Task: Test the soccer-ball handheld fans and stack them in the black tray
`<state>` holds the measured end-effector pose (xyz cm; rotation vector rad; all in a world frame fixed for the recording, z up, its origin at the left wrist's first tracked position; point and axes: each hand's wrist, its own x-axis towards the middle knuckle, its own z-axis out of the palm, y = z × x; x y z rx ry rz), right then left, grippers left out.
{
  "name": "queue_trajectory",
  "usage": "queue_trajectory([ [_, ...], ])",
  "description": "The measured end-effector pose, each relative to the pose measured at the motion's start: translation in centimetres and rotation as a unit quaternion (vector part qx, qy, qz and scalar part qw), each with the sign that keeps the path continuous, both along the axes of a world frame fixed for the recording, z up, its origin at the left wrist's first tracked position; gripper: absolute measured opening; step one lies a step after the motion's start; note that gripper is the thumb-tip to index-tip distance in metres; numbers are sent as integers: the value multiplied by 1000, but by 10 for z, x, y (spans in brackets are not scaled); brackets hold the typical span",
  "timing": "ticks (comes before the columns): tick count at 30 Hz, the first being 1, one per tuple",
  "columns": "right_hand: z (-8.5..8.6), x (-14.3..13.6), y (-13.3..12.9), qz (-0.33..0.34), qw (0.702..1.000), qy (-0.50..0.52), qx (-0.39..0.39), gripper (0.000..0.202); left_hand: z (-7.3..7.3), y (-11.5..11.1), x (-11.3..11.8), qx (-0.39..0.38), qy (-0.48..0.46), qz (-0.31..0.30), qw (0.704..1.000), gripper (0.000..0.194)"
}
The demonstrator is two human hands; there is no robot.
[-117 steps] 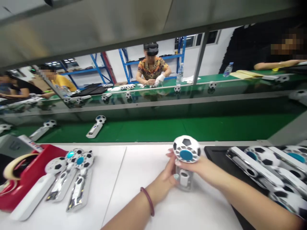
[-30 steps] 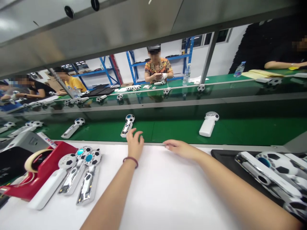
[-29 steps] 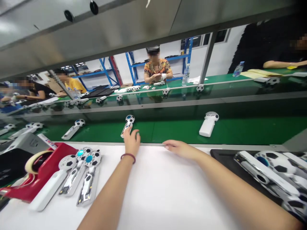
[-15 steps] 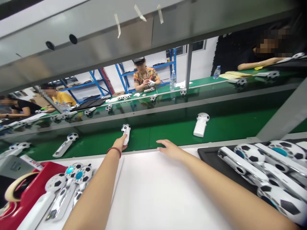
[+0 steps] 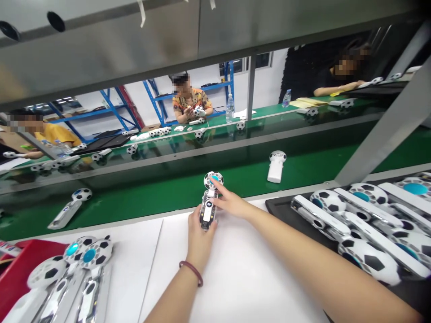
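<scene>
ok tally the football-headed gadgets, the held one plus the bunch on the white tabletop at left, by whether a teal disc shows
Teal disc showing: 3 (held gadget, bunch's middle gadget and right gadget)
No teal disc showing: 1 (bunch's left gadget)
Total: 4

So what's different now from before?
The left hand grabbed a soccer-ball gadget from the green belt and brought it nearer and rightward. The right hand came over to touch it. Another one, held at first, was let go. The gadgets on the black tray and white table stayed put.
</scene>
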<state>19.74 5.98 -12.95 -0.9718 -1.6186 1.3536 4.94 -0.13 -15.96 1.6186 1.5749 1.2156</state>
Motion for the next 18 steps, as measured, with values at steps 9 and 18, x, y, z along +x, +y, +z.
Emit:
queue_trajectory([
  [9,-1,-4,8,-56,992,81,-80,49,-4,11,-5,-43,-90,-50,994,54],
  [18,10,0,-8,24,977,-170,127,40,-2,14,-12,-165,-372,-218,887,69],
])
